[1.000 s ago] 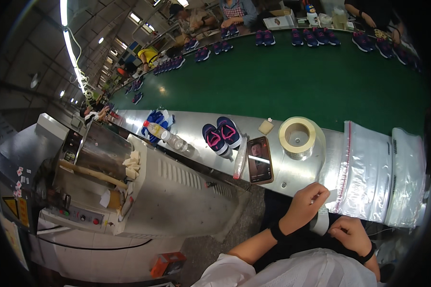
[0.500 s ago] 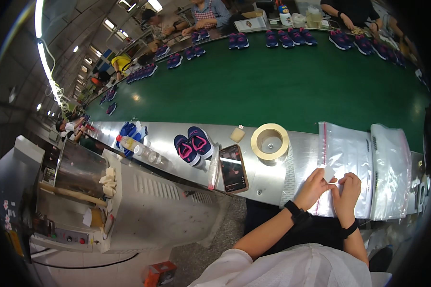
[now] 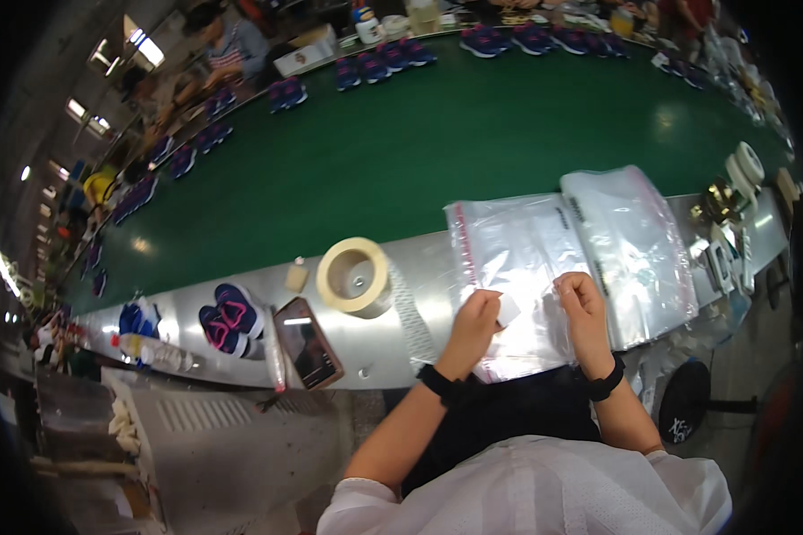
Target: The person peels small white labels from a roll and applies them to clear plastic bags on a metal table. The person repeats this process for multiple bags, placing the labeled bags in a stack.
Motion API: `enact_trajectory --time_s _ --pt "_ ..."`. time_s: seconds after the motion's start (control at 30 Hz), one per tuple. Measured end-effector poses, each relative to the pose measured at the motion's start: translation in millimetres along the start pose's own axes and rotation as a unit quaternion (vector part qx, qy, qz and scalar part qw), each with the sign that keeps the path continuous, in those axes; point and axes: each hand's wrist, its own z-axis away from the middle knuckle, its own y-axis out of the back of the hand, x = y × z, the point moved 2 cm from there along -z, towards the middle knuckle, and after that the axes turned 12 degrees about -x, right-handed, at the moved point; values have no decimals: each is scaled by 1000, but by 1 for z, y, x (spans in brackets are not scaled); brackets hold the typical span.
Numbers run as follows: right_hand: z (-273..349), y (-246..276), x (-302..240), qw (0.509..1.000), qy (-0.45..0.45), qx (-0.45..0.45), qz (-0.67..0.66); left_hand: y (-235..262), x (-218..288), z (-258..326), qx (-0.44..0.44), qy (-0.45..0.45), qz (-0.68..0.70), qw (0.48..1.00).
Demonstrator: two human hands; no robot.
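My left hand (image 3: 475,328) pinches a small white slip (image 3: 508,309), which looks like a label, over a stack of clear plastic bags (image 3: 500,236). To its right, my right hand (image 3: 586,321) is closed with thumb and fingertips together above the bags' right side. Whether anything thin sits in those fingertips cannot be made out. A second stack of clear bags (image 3: 632,259) lies alongside, farther right. Left of my left hand stands a cream roll (image 3: 330,278), with a pale printed strip (image 3: 408,312) trailing from it toward the table's near edge.
Left along the metal table (image 3: 437,259) lie a phone (image 3: 308,343), a pair of navy-pink shoes (image 3: 232,319) and a clear bottle (image 3: 165,354). A green conveyor belt (image 3: 375,160) carries more shoes along its far side, where people sit. Tape rolls (image 3: 746,165) stand at the far right.
My hands, which were together at the white slip, have come apart; the slip stays with the left. The whole view has turned rightward, so the table's things sit farther left.
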Motion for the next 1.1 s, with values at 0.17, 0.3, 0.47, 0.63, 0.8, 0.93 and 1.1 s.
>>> enact_trajectory --time_s 0.17,0.3,0.47,0.63,0.8,0.93,1.1 --pt "-1 17 -29 996 59 -62 39 -34 57 -28 -152 166 -131 965" --pt "0 13 -30 988 31 -133 74 -44 43 -51 -213 259 -53 941" --pt "30 -7 -41 920 156 -147 328 -33 16 -40 -240 272 146 920" --pt "42 -17 -30 859 186 -157 451 -14 39 7 -195 243 232 922" --pt "41 -19 -15 851 219 -126 460 2 43 70 -74 142 155 975" --pt "30 -26 -10 850 204 -141 465 -7 31 80 -95 79 0 992" --pt "11 20 -7 995 -24 -21 90 1 6 73 -64 46 -55 995"
